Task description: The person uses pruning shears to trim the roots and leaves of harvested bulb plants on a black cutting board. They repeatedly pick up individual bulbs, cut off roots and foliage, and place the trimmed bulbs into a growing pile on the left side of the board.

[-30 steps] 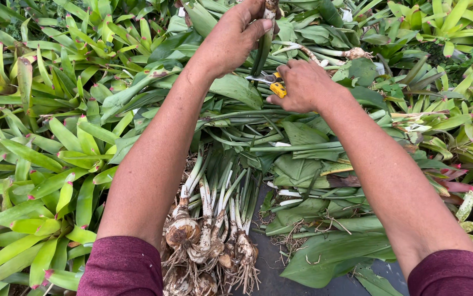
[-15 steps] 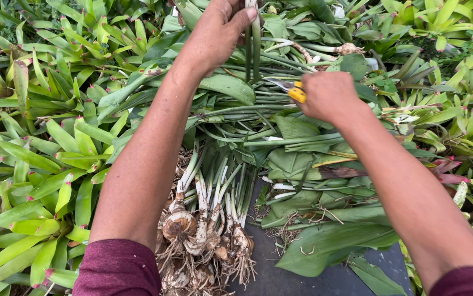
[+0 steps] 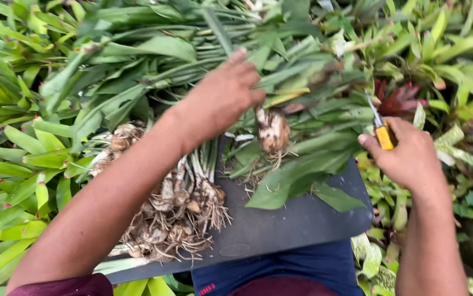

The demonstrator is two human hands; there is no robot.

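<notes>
On the dark board (image 3: 302,225), left hand (image 3: 222,98) pinches one bulb plant (image 3: 273,131) by its stalk. Right hand (image 3: 406,156) is wrapped tight around yellow-handled snips (image 3: 381,131).

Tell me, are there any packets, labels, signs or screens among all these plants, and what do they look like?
No packages, signs or screens are in view.
Small red mark: at the bottom edge on the blue cloth below the dark board, possibly a clothing tag; too small to make out.
</notes>
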